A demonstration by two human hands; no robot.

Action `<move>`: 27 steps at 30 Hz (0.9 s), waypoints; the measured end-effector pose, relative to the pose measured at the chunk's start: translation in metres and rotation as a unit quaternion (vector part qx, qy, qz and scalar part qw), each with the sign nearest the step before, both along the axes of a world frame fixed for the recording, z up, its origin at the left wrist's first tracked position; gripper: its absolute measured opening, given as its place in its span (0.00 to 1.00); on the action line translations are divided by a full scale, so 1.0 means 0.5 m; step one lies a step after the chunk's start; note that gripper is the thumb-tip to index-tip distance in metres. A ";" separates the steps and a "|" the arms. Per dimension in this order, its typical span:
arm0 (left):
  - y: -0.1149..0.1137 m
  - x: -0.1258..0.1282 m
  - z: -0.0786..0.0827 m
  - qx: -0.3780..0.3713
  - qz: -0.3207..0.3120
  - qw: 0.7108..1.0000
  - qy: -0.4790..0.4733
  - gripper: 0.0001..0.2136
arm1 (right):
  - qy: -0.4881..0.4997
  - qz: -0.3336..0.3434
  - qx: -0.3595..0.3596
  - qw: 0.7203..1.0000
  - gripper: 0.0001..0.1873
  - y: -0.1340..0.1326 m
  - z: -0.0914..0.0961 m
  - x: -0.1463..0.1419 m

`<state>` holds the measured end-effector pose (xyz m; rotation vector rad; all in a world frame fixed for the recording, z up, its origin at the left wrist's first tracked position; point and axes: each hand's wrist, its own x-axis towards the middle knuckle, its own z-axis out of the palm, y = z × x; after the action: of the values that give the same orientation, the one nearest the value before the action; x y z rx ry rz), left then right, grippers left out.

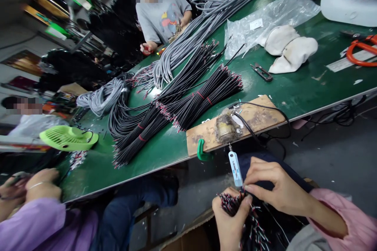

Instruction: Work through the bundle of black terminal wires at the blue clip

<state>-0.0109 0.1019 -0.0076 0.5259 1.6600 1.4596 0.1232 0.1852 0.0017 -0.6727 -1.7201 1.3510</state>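
Observation:
My left hand (228, 223) is closed round a bundle of thin black cables (231, 204), their red, white and black stripped wire ends pointing up and outward. Close beside it, my right hand (273, 184) is closed in a pinch, thumb and forefinger on a wire end at the bundle's edge. Just above the pinch is the lower end of a narrow light-blue blade-like piece (235, 168). That piece hangs from the shaft of a small, grimy motor (226, 127). The motor sits on a wooden board (265, 111) at the table edge, held by a green clamp (203, 151).
On the green table (165, 149) lie tied bundles of black cables (206, 98), grey cables (182, 47), small snips (261, 72), white gloves (294, 49), orange-handled scissors (357, 53) and a green fan (67, 138). A co-worker's purple sleeve (44, 223) is at left; another person (163, 11) stands opposite.

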 end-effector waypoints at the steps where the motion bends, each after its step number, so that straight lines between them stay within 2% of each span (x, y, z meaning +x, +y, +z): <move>1: -0.001 -0.001 -0.002 0.003 -0.002 1.000 0.001 0.19 | -0.005 -0.005 0.005 1.000 0.08 -0.001 0.001 -0.001; 5: -0.001 -0.001 -0.008 0.014 -0.014 1.000 -0.003 0.18 | -0.009 -0.028 0.014 0.999 0.08 -0.004 -0.005 -0.005; 8: -0.001 0.001 -0.008 0.021 -0.006 0.999 -0.043 0.19 | 0.002 -0.028 -0.002 1.000 0.08 -0.003 -0.012 -0.005; 10: 0.001 0.003 -0.005 0.019 0.003 0.997 -0.080 0.21 | 0.006 -0.020 -0.027 0.999 0.08 -0.001 -0.013 -0.002; 12: 0.003 0.005 0.000 0.020 0.003 0.994 -0.107 0.21 | 0.010 0.001 -0.055 0.998 0.03 0.001 -0.013 0.001; 15: 0.005 0.007 0.005 0.025 -0.007 0.995 -0.094 0.19 | 0.027 0.027 -0.088 0.995 0.06 -0.001 -0.014 -0.001; 21: 0.002 0.010 0.006 0.021 -0.001 0.996 -0.090 0.17 | 0.067 -0.049 -0.149 0.985 0.13 -0.021 -0.034 -0.028; 23: 0.000 0.008 0.005 0.021 0.009 0.997 -0.076 0.16 | 0.073 -0.083 -0.120 0.987 0.13 -0.031 -0.040 -0.036; 25: -0.003 0.004 0.003 0.013 0.016 0.997 -0.073 0.16 | 0.057 -0.124 -0.027 0.990 0.09 -0.039 -0.043 -0.038; 27: -0.005 -0.001 0.004 -0.005 0.007 0.996 -0.084 0.15 | 0.022 -0.131 0.081 0.988 0.07 -0.042 -0.042 -0.035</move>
<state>-0.0114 0.0993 -0.0059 0.3762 1.5388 1.4636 0.1058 0.1642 -0.0193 -0.7413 -1.6212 1.0250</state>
